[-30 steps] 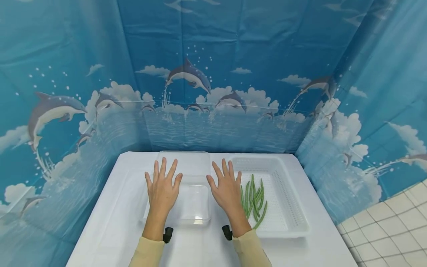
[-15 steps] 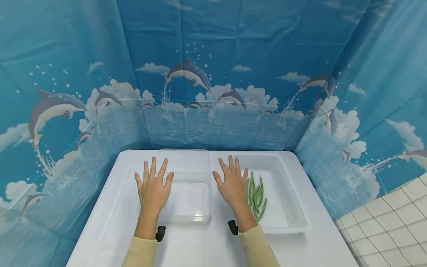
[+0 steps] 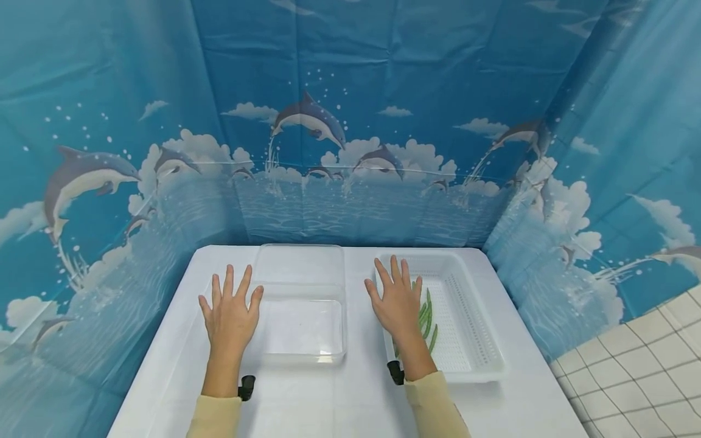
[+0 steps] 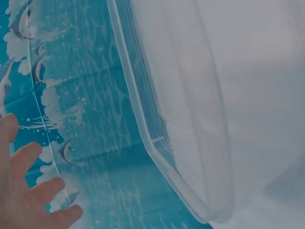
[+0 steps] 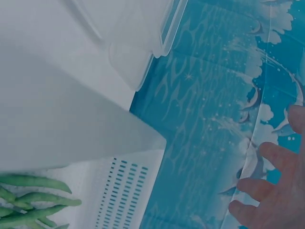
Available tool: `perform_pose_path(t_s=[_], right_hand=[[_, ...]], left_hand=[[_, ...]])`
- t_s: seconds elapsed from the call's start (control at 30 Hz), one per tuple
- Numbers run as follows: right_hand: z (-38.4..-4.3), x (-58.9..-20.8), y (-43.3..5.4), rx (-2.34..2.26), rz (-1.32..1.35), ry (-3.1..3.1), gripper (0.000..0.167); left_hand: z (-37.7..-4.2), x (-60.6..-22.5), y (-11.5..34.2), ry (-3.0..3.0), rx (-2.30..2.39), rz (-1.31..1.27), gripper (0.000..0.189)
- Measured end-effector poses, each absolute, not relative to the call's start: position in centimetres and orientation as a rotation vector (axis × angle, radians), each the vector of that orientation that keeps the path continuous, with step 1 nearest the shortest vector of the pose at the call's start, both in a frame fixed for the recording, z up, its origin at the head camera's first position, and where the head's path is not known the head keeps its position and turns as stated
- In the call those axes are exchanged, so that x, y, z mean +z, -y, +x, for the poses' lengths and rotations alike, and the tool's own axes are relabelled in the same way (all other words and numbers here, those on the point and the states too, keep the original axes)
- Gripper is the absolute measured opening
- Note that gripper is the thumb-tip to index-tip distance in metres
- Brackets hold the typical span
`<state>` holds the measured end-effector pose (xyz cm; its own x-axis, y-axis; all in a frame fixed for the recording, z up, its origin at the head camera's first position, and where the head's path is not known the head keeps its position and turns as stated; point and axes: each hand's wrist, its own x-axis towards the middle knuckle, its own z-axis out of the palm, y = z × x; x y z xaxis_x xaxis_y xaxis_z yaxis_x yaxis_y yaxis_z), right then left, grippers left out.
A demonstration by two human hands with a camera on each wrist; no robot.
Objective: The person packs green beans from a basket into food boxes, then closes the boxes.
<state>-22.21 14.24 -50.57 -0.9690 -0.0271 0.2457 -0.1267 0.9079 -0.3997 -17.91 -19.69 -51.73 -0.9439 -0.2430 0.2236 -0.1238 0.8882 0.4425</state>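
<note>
My left hand (image 3: 230, 316) hovers with spread fingers just left of a clear plastic container (image 3: 303, 328), holding nothing. My right hand (image 3: 398, 307), fingers spread as well, is over the left side of a white perforated basket (image 3: 482, 340) and hides part of the green beans (image 3: 429, 313) inside it. In the right wrist view several green beans (image 5: 38, 198) lie on the basket floor, apart from the fingers. The left wrist view shows the rim of the clear container (image 4: 138, 109) away from the left fingers.
Behind the container lies a clear lid (image 3: 301, 261), near the back edge of the white table (image 3: 350, 401). A blue dolphin-print curtain (image 3: 350, 207) surrounds the table at the back and sides. White tiles (image 3: 635, 365) show at the lower right.
Both hands have moved apart: the left hand went left, off the clear container, and the right hand went right, over the basket and its beans. The container, lid and basket stay put.
</note>
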Motion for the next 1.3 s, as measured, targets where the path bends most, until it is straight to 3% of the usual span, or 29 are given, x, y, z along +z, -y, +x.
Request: perform_pose_path(t_s=[0.77,1.3], right_hand=[[-24.1,-49.9,-21.6,0.734,-0.049,2.889,0.066],[-27.4,-52.8,-26.9,0.773,-0.268,2.858,0.048]], left_hand=[[-15.9,-56.2,24.6,2.886,-0.903,0.506,0.065],[-16.3,-59.8,25.1,2.678,-1.472,0.518,0.061]])
